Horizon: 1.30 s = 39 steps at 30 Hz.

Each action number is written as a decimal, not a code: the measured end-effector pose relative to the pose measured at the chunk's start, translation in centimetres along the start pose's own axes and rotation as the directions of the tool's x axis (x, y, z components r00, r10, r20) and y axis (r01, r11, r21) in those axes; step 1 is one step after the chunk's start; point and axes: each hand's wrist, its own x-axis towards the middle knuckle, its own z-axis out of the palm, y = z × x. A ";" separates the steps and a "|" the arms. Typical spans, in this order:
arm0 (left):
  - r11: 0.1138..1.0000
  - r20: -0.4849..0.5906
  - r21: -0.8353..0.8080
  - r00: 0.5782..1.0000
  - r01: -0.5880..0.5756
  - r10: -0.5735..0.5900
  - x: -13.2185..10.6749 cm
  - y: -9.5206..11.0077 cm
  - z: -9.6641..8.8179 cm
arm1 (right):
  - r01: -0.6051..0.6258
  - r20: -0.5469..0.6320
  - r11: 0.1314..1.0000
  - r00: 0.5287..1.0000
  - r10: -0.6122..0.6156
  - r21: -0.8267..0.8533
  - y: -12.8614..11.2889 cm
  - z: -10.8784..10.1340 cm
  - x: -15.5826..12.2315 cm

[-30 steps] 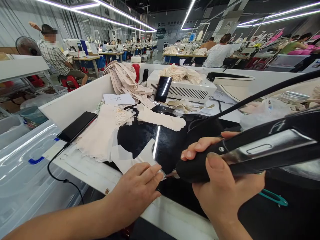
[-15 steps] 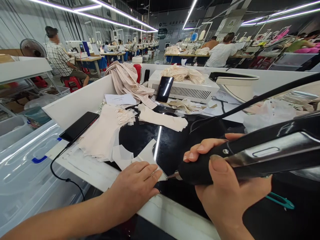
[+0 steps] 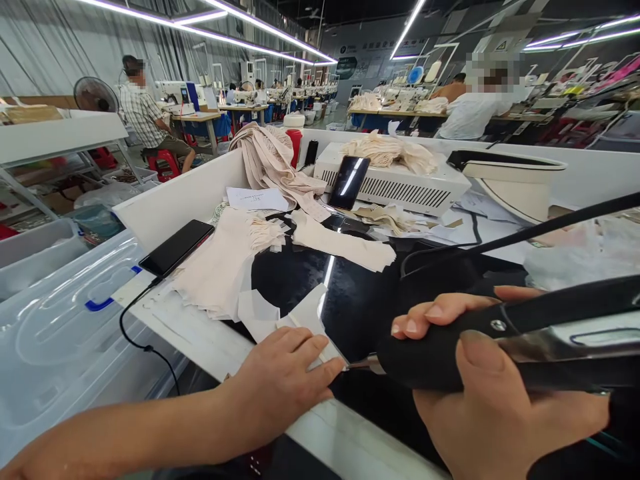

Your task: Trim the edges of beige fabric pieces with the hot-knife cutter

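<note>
My left hand lies flat on a pale cut piece, its fingers stretched and pressing it to the black glossy work surface. My right hand is wrapped round a thick black corded hand tool with a silver panel. The tool's narrow metal tip points left and meets the edge of the pale piece beside my left fingertips. Another whitish piece lies just left of it. Farther back rest a cream fabric strip and a layered stack of cream fabric.
A phone with a cable lies at the table's left edge; another phone leans on a vented white box. Draped beige fabric and a white visor stand behind. Plastic bins are left. Several people sit at sewing machines beyond.
The view has turned slightly left, so everything sits farther right. My left hand stays on the pale piece, and the tool's tip remains at its edge; the tool is slightly more level.
</note>
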 end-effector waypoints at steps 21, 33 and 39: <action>0.999 -0.101 0.022 0.995 0.023 -0.021 0.3 0.8 1.9 | -0.031 0.006 0.998 0.999 0.031 -0.063 0.2 0.7 1.9; 0.998 -0.161 0.001 0.985 0.062 -0.061 0.5 1.2 1.5 | -0.079 -0.016 0.997 0.997 0.079 0.009 0.4 1.1 1.4; 0.997 -0.163 -0.020 0.984 0.070 -0.073 0.2 1.0 1.4 | -0.045 -0.007 0.999 0.999 0.045 -0.022 0.2 1.9 1.4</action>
